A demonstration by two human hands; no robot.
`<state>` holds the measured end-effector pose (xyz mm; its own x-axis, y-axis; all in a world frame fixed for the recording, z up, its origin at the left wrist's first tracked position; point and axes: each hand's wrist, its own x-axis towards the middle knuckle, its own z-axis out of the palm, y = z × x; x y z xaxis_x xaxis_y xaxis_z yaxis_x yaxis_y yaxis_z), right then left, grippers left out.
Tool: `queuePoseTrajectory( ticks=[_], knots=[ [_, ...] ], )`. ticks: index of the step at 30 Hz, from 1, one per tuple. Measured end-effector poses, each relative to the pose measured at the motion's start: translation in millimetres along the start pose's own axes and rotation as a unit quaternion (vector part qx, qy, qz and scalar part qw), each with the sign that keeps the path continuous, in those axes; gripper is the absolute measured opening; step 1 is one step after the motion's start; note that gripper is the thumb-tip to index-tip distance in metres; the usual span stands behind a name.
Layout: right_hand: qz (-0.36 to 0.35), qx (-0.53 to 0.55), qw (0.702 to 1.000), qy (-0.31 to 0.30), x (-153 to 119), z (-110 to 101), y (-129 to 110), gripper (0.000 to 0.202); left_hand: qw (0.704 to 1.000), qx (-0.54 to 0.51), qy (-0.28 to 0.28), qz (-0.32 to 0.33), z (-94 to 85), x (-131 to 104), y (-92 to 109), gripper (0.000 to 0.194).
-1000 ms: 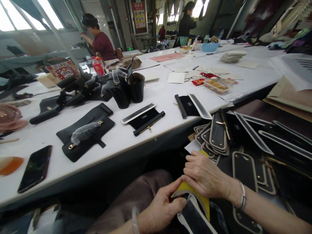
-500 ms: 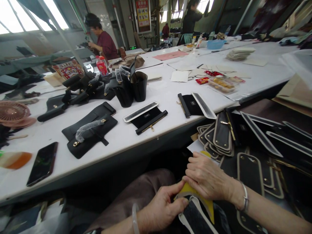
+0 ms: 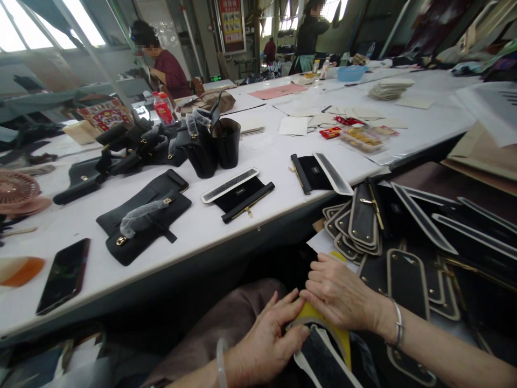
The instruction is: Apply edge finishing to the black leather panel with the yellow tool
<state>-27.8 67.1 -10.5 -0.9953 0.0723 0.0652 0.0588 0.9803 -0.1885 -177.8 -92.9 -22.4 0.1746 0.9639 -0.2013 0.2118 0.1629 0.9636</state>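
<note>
Low on the lap, below the tabletop [image 3: 242,215] edge, the left hand [image 3: 266,339] has spread its fingers from a pinch to press flat on the yellow-backed black piece [image 3: 323,345], the right hand [image 3: 341,293] still gripping its top edge.

Long white worktable [image 3: 283,156]; bright windows [image 3: 24,27] (upper left); red wall poster [image 3: 231,21] beyond

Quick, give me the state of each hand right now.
Left hand: fingers spread, pressing on the yellow-backed black piece on the lap.
Right hand: curled over that piece's top edge; whether it grips cannot be told.
</note>
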Motion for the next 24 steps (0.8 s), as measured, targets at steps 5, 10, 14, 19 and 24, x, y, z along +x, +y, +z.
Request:
queuePoseTrajectory(
  ticks=[5,10,14,19,24],
  knots=[
    [0.011,0.005,1.0,0.007,-5,2,-3,0.046,0.999,0.03,-0.025,-0.009,-1.9,0,-3,0.057],
    [0.03,0.004,0.999,0.011,-7,4,-6,0.047,0.999,0.045,-0.024,-0.001,-2.3,-1,2,0.057],
    [0.046,0.001,0.999,0.012,-9,5,-8,0.047,0.998,0.052,-0.025,0.005,-4.3,-1,6,0.057],
    [0.076,-0.003,0.997,0.007,-15,8,-15,0.05,0.997,0.066,-0.03,0.012,-5.2,0,10,0.05],
    [0.101,-0.002,0.995,0.005,-24,12,-24,0.049,0.996,0.076,-0.039,0.015,-5.3,-1,13,0.042]
  ],
)
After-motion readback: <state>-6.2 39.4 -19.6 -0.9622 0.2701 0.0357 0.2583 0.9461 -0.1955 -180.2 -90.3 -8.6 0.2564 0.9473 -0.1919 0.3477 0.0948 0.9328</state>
